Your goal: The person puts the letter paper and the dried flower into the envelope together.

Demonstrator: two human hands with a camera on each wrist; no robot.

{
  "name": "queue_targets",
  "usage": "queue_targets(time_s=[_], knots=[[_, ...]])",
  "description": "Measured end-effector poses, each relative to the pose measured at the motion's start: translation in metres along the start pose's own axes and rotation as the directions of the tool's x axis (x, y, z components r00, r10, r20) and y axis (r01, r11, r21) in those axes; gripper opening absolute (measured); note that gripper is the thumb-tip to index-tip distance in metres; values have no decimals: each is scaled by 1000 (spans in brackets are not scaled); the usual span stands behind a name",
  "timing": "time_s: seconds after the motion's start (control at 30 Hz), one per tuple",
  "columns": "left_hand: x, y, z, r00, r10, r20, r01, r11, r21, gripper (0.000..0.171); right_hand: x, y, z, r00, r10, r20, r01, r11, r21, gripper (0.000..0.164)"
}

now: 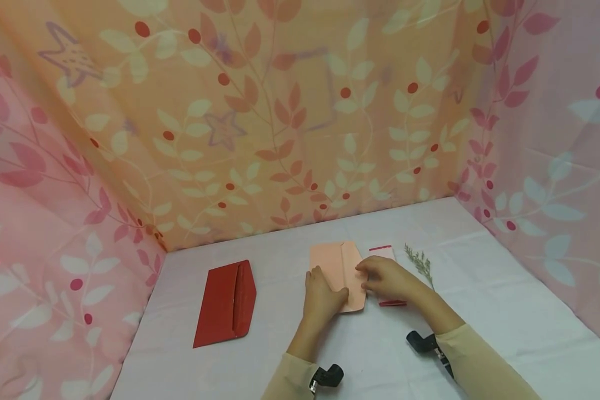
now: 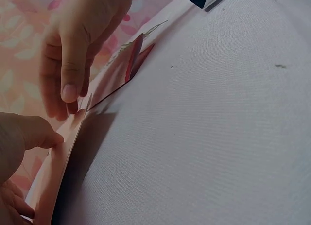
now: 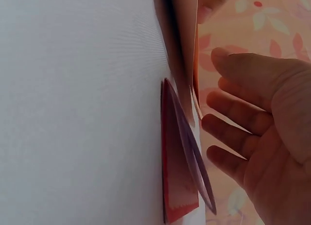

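Note:
A peach envelope point(image 1: 328, 256) lies near the middle of the white table, its flap unfolded toward the right. My left hand point(image 1: 321, 299) holds it across its lower part, with the fingers at the left side and the thumb on its face. In the left wrist view the near edge of the envelope point(image 2: 62, 174) stands a little above the cloth, over a dark shadow. Beside the flap is my right hand point(image 1: 387, 278), its fingers loosely bent and spread, nothing between them. A folded pale pink card with red edges point(image 1: 383, 253) lies under and beyond this hand.
At the left lies a red envelope point(image 1: 217, 304) with its flap unfolded to the right. A dried green sprig point(image 1: 420, 262) lies right of the card. Patterned curtains point(image 1: 280, 111) enclose the table at the back and both sides.

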State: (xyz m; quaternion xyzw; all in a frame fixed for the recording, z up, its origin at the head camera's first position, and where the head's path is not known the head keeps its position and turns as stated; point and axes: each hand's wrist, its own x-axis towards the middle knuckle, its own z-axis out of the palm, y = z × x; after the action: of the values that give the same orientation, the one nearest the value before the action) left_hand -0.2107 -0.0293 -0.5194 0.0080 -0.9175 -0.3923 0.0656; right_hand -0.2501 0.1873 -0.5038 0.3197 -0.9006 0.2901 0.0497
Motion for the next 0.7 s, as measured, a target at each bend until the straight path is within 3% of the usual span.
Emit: queue_targets(time_s=[0.2, 0.33, 0.53, 0.7], knots=[[-2, 2, 1, 1000, 6, -9, -6, 1000, 0, 92, -3, 1, -9, 997, 58, -58, -57, 998, 21, 38], [0, 1, 1, 1000, 18, -13, -18, 1000, -1, 91, -5, 6, -18, 984, 137, -116, -138, 990, -5, 41], [2, -5, 4, 999, 40, 6, -40, 998, 41, 74, -9, 16, -30, 929, 350, -117, -362, 927, -102, 48], [1, -5, 2, 998, 60, 18, -61, 998, 19, 60, -13, 22, -37, 881, 468, -76, -474, 871, -127, 56]])
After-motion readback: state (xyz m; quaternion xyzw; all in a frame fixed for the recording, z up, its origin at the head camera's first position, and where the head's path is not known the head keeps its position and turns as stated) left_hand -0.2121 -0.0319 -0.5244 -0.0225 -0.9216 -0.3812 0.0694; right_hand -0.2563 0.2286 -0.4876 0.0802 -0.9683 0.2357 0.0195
